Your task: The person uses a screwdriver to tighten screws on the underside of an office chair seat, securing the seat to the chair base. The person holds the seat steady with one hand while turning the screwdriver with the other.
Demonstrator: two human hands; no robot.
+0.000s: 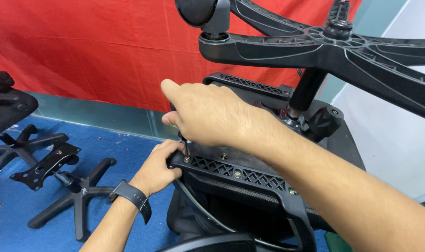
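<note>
We are looking down at an office chair turned upside down, its black plastic bracket lying across the underside of the seat in the middle of the view. Our right hand is closing around the handle of a screwdriver, holding it upright with the thin shaft pointing down into a screw at the bracket's left end. Our left hand, with a dark watch on the wrist, is curling around that same left end, fingers gripping the edge just beside the screw.

More screws are sitting along the bracket to the right. Above, the chair's five-arm base is spreading across the top of the view, with a caster at one arm and the gas column running down to the seat mechanism.

We are judging the bracket to be stiff, ribbed plastic, fairly light on its own and not fragile; its lattice edge is giving a sure hold. The whole chair is likely heavy and awkward, best steadied at the bracket or seat rim. The screwdriver is small and rigid, and its tip could slip off the screw head.

On the blue floor to the left, another chair base and a metal plate are lying well apart from us, before a red cloth.
</note>
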